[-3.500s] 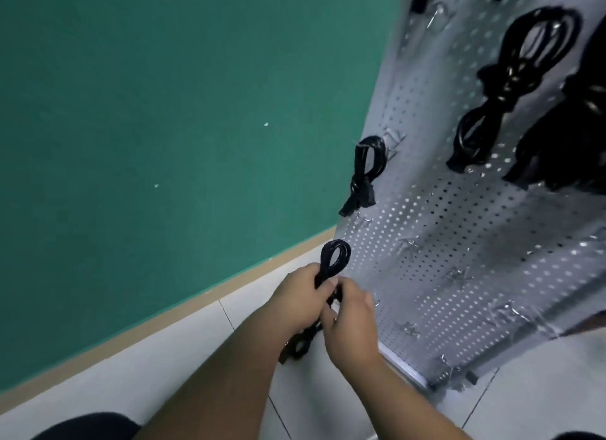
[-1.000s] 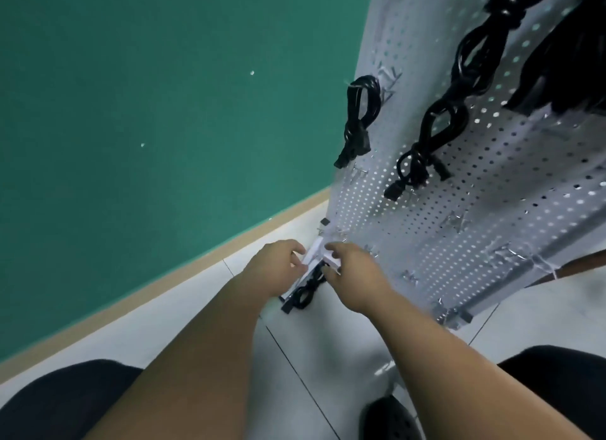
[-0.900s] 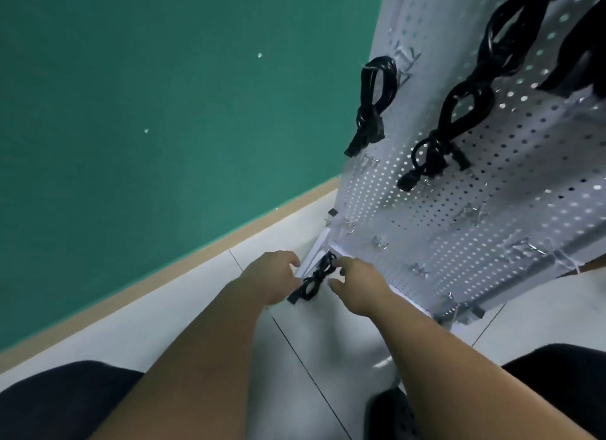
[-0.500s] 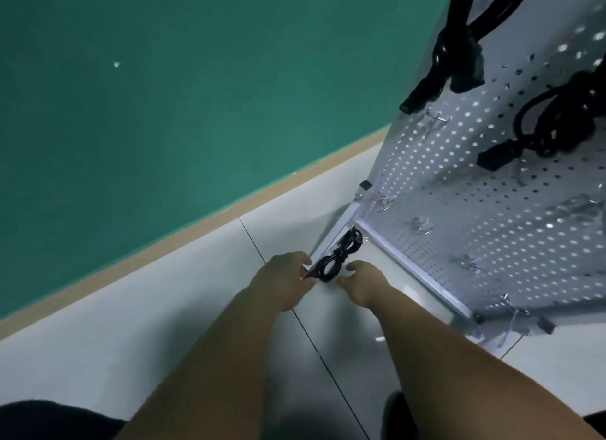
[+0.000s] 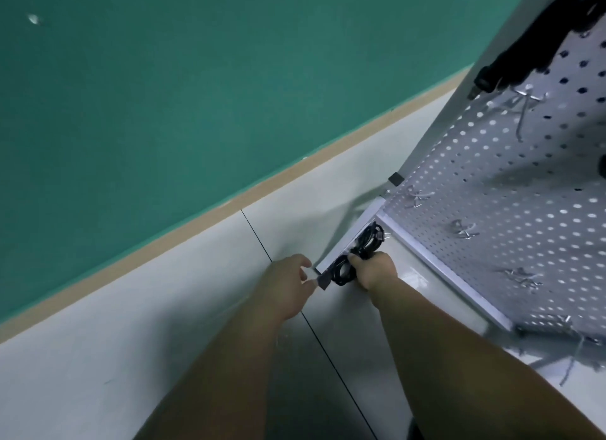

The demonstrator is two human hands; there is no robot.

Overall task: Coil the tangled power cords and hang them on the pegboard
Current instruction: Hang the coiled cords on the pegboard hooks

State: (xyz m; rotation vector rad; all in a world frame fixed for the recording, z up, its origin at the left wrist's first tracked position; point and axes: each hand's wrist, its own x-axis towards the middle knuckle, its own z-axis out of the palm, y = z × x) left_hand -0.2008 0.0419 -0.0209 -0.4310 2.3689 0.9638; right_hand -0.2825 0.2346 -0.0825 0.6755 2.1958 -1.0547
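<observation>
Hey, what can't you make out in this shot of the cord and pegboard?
Head view:
1. Coiled cord: the right hand covers its middle, so the plug ends are hidden.
2. Left hand: whether it pinches the pegboard foot or only touches it is too blurred to tell.
3. Hanging cords: cut off by the top edge.

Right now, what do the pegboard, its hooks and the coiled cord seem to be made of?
Pegboard: probably painted sheet metal, pale and matte, with regular punched holes. Hooks: bare steel wire, judging by thin shiny silver bends. Coiled cord, gripped by the right hand: black rubber or plastic jacket, slightly glossy.
</observation>
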